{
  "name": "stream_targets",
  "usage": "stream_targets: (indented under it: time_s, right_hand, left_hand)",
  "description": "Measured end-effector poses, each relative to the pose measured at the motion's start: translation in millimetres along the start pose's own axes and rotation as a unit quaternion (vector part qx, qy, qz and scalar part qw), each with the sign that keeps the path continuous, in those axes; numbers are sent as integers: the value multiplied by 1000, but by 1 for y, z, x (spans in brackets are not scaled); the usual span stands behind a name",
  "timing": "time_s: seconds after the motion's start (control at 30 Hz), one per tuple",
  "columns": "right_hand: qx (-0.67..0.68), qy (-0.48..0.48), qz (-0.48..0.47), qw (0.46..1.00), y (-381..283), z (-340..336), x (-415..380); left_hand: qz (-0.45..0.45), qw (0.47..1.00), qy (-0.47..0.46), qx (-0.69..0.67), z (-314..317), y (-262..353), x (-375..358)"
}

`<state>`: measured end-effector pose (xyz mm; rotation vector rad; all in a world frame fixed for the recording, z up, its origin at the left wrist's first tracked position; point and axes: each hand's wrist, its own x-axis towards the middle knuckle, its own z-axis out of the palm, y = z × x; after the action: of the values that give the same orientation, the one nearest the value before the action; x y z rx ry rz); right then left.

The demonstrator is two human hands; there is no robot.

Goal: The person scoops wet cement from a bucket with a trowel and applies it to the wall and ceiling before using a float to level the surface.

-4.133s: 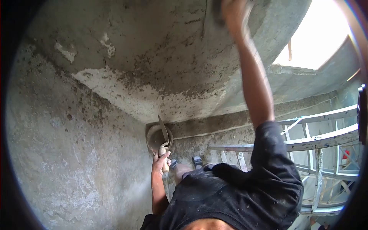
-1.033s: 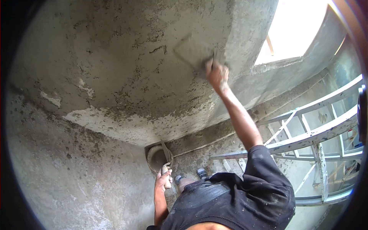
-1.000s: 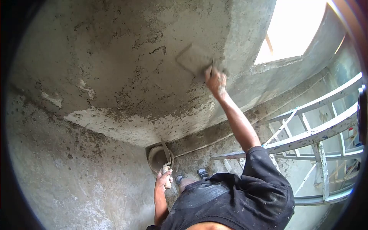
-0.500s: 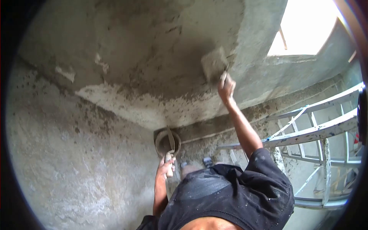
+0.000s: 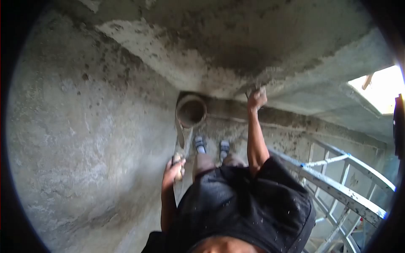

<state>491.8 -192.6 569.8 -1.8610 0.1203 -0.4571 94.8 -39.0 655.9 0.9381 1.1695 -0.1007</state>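
My left hand [image 5: 174, 168] is closed around the pale handle of a trowel [image 5: 180, 135], whose narrow blade points up toward the bucket. The round bucket [image 5: 191, 111] stands in the corner at the foot of the walls, with grey material inside. My right hand [image 5: 257, 99] grips a flat float [image 5: 253, 87] against the lower part of the plastered wall [image 5: 261, 46]. The float is seen nearly edge-on and is partly hidden by the hand. Darker, wet-looking plaster lies above it.
A metal scaffold frame [image 5: 337, 185] stands at the right, close to my right side. My sandalled feet [image 5: 225, 147] are on the floor below the bucket. A rough wall [image 5: 84, 139] fills the left side. A bright opening [image 5: 382, 88] shows at the upper right.
The view has tilted down and turned. My right hand has moved down the wall with the float, whose broad face no longer shows. My left hand still holds the trowel, now beside the bucket.
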Motion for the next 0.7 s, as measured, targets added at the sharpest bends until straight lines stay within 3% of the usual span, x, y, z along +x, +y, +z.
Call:
stream_targets:
  time_s: [0.03, 0.1, 0.17, 0.2, 0.23, 0.3, 0.33, 0.37, 0.4, 0.43, 0.47, 0.53, 0.57, 0.7]
  right_hand:
    - [-76, -32, 62, 995, 2, -3, 6]
    - [-61, -1, 64, 996, 6, -3, 11]
    - [51, 33, 13, 998, -22, -17, 13]
    - [50, -20, 62, 997, -34, -33, 16]
    - [50, -6, 56, 997, -48, -48, 22]
    - [59, -50, -98, 992, -77, -77, 40]
    - [51, -93, -65, 992, -90, -94, 60]
    - [63, -74, -150, 984, -107, -109, 82]
    - [73, -119, -121, 983, -148, -135, 99]
    - [13, -107, -189, 976, -172, -155, 123]
    - [34, -55, -275, 959, -185, -163, 151]
    - [-38, 40, -453, 890, -232, -187, 207]
    - [-93, 93, -470, 873, -263, -197, 228]
    - [-291, 157, -431, 839, -367, -217, 308]
  left_hand:
    - [1, 1000, 13, 7, 5, 8, 3]
    - [6, 1000, 10, -9, 2, 5, 15]
    - [23, 1000, -10, -2, 0, 4, 25]
    - [22, 999, -22, 6, 1, 4, 26]
    - [31, 999, -31, -1, 5, 8, 30]
    - [47, 998, -52, -5, 16, 17, 40]
    - [51, 997, -61, 7, 22, 21, 44]
    - [53, 996, -69, 18, 27, 24, 47]
    - [55, 995, -74, 32, 33, 28, 49]
    - [59, 994, -82, 33, 40, 32, 48]
    - [54, 994, -92, 36, 47, 37, 46]
    - [55, 992, -104, 36, 56, 41, 44]
    - [52, 991, -115, 46, 59, 43, 43]
    - [50, 988, -138, 57, 64, 42, 48]
